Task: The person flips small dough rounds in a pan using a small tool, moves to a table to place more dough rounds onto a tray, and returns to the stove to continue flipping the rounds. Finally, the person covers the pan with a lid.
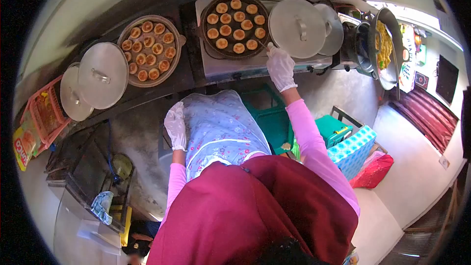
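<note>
My right hand (280,67), in a clear glove, is closed around a thin tool whose tip reaches the right edge of the dark round pan (235,25) on the stove. Several browned round cakes sit in that pan. Gloved too, my left hand (175,123) hangs beside the flowered apron (216,122), its fingers curled together; whether anything is in them is hidden. A second, lighter pan (150,51) with several browned cakes is at the left. Just right of my right hand lies a round metal lid (297,28).
Two more lids (103,76) lean at the left near an orange basket (49,108). A wok (387,49) with yellow food stands at the right. Below are a green stool (272,122), a green box (332,130) and a red bag (375,171).
</note>
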A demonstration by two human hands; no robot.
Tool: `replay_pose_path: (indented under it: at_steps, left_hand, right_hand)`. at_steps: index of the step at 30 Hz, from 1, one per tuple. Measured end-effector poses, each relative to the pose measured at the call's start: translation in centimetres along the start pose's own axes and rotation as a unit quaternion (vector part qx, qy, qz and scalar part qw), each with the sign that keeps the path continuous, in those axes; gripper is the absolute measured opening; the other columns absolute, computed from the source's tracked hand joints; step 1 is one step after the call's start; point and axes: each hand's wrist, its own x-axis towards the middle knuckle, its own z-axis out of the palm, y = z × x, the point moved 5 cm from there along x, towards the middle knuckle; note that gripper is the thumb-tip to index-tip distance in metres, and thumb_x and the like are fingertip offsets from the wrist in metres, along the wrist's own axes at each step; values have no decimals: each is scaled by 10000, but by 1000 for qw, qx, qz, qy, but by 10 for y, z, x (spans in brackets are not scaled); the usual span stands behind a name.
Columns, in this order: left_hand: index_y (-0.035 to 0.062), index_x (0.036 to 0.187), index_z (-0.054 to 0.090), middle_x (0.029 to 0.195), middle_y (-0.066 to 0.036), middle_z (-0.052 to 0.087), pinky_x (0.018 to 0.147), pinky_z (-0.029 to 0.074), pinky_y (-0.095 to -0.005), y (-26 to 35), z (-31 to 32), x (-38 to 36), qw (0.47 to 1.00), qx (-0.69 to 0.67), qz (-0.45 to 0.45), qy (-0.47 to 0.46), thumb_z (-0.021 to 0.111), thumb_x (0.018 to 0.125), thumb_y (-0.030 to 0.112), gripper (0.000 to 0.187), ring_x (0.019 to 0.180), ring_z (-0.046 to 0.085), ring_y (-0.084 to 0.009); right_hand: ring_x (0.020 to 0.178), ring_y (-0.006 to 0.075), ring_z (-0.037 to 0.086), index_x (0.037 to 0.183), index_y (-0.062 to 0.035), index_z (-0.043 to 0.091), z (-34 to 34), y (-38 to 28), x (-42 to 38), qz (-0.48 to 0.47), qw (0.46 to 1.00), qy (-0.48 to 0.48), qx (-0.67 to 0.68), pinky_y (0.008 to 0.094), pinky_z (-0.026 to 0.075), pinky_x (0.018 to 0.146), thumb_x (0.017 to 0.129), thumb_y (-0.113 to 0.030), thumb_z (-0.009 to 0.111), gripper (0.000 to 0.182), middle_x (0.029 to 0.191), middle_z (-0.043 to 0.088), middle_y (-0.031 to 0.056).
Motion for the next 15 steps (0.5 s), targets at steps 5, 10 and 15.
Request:
replay_pose_path:
  at_steps: [5,10,15]
  left_hand:
    - [-33,1235,654,1193,-97,696,886,527,-266,12,2,-7,1000,22,2,-3,607,995,121,288,1035,658,-144]
    - [-39,1226,655,1178,-95,701,888,523,-261,3,-2,-3,1000,-20,-1,7,609,995,127,287,1027,659,-138]
    - [-30,1231,652,1169,-78,703,874,517,-249,1,-1,-3,1000,4,15,-9,612,996,136,290,1012,656,-123]
  right_hand:
    - [782,349,669,974,-114,677,12,-16,-11,-39,999,-5,12,462,518,669,918,-226,616,139,808,671,141]
    - [804,363,670,972,-63,677,-30,8,15,103,993,46,34,470,534,696,958,-370,585,321,851,679,161]
    - [800,319,684,1022,-101,686,-45,28,61,-11,994,77,-79,446,532,674,879,-219,582,212,855,693,145]
